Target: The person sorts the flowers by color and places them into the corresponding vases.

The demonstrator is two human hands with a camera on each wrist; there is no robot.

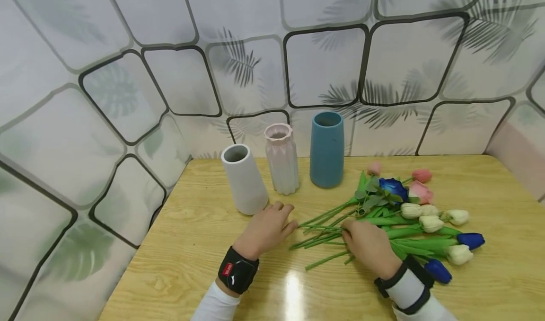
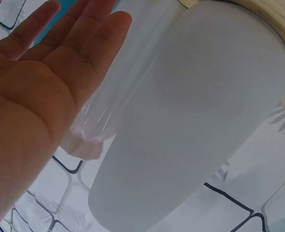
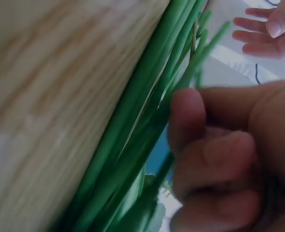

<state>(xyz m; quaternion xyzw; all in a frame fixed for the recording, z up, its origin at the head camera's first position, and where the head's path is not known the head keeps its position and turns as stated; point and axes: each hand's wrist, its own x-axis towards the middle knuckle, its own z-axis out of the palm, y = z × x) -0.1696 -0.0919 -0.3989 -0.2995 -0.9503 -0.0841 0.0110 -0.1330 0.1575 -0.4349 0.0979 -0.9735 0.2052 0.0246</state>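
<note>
A loose bunch of artificial flowers lies on the pale wood-grain table, its thin green stems fanned leftward, with cream, pink and deep blue heads. The right hand curls its fingers around the stems. The left hand rests flat and relaxed, holding nothing, beside a matte white tapered vase, a ribbed pink vase and a smooth teal vase

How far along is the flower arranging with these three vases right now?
Done: nothing is in a vase; the white vase, pink vase and blue vase stand without flowers. In hand: the right hand has its fingers on the green stems of the tulips lying on the table; the left hand is open beside the white vase. Left: every flower.
</note>
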